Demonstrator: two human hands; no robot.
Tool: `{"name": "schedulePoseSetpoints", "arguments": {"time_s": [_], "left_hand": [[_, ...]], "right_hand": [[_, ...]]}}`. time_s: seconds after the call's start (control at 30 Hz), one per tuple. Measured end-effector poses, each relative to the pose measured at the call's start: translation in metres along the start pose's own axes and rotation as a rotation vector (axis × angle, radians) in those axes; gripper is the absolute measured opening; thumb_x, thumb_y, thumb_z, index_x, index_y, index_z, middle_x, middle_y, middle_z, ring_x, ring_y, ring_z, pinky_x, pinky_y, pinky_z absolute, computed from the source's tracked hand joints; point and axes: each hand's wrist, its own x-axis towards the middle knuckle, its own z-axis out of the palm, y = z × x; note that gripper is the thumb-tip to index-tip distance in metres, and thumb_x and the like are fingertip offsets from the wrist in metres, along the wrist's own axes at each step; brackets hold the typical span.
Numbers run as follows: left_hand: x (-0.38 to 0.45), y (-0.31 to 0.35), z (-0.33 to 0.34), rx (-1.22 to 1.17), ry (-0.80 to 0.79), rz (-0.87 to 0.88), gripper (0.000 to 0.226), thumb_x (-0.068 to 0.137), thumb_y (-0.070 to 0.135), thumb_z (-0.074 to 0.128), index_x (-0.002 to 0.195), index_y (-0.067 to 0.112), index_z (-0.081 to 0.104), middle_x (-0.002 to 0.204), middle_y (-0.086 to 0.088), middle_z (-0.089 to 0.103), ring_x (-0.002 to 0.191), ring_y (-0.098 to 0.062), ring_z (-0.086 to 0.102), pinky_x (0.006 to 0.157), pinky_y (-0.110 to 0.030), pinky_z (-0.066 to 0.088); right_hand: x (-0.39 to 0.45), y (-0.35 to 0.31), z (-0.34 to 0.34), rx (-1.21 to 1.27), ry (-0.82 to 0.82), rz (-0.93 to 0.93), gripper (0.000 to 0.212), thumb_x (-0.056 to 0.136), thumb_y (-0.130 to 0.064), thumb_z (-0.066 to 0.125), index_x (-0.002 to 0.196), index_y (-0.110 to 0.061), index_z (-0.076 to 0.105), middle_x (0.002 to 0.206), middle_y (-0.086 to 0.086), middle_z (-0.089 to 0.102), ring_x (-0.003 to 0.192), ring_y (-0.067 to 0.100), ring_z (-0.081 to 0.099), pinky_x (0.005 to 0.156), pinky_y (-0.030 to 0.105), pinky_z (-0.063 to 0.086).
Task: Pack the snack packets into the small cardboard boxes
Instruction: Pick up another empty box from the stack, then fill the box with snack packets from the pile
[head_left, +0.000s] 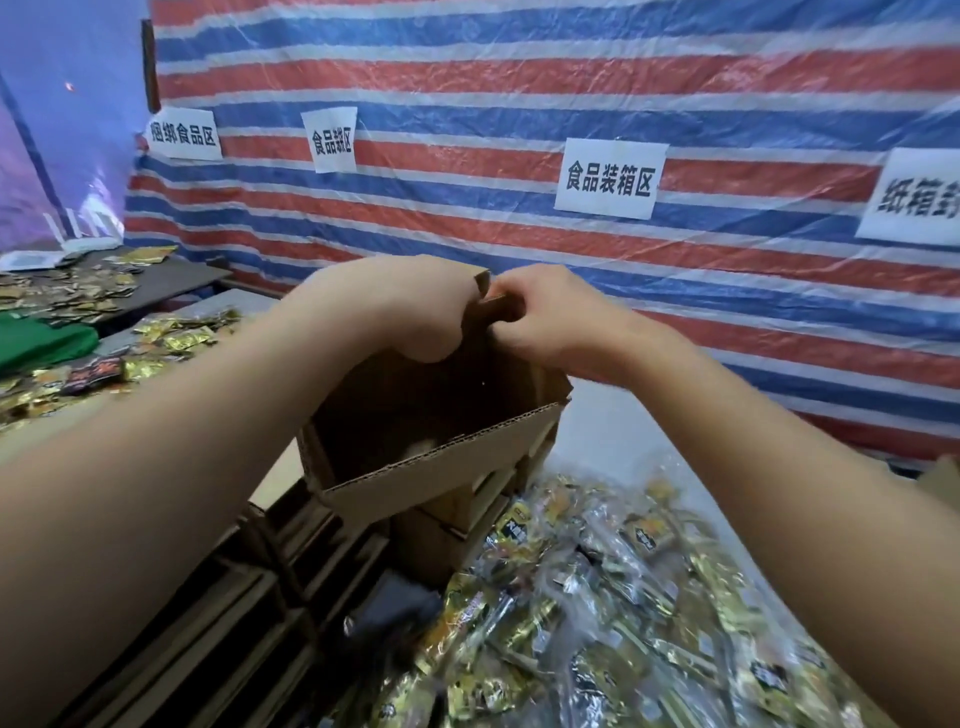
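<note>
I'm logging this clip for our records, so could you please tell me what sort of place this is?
Probably a makeshift food-packing workshop: a striped tarpaulin serves as a wall, a printed sign on it marks a food boxing zone, and heaps of snack packets lie beside small cardboard boxes.

Both arms reach forward, left hand (410, 306) and right hand (540, 317) close together, fingers curled.

Paper sign (609, 179) on tarp (519, 78) reads "食品装箱区".

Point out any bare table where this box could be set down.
One bare patch: pale tabletop right of the held box, between the striped tarp and the snack packets. The packet heap and the stacked boxes below-left are crowded.
</note>
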Motion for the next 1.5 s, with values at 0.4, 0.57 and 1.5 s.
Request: {"name": "schedulePoseSetpoints", "arguments": {"time_s": [0.4,0.57,1.5], "left_hand": [[-0.026,0.123,0.222,-0.257,-0.259,0.511,0.023,0.097,0.039,0.056,0.101,0.018,0.065,0.102,-0.005,0.067,0.097,-0.024,0.061,0.082,-0.036,0.05],[-0.052,0.124,0.315,-0.353,-0.418,0.481,0.027,0.097,0.046,0.053,0.097,0.023,0.067,0.098,-0.002,0.069,0.094,-0.02,0.062,0.081,-0.036,0.049],[-0.089,0.12,0.385,-0.373,-0.163,0.491,0.045,0.097,0.061,0.032,0.088,0.025,0.058,0.09,0.006,0.065,0.085,-0.014,0.06,0.063,-0.028,0.031]], "right_hand": [[-0.228,0.136,0.105,-0.2,-0.264,0.634,0.013,0.094,-0.03,0.055,0.084,-0.023,0.051,0.093,0.005,0.062,0.09,0.025,0.061,0.064,0.03,0.037],[-0.292,0.15,0.18,-0.116,-0.314,0.788,0.01,0.094,-0.03,0.052,0.087,-0.026,0.048,0.084,-0.004,0.055,0.079,0.017,0.056,0.055,0.025,0.034],[-0.314,0.15,0.241,-0.007,-0.164,0.72,0.038,0.097,-0.054,0.034,0.08,-0.026,0.052,0.076,-0.008,0.055,0.073,0.012,0.055,0.069,0.035,0.049]]}}
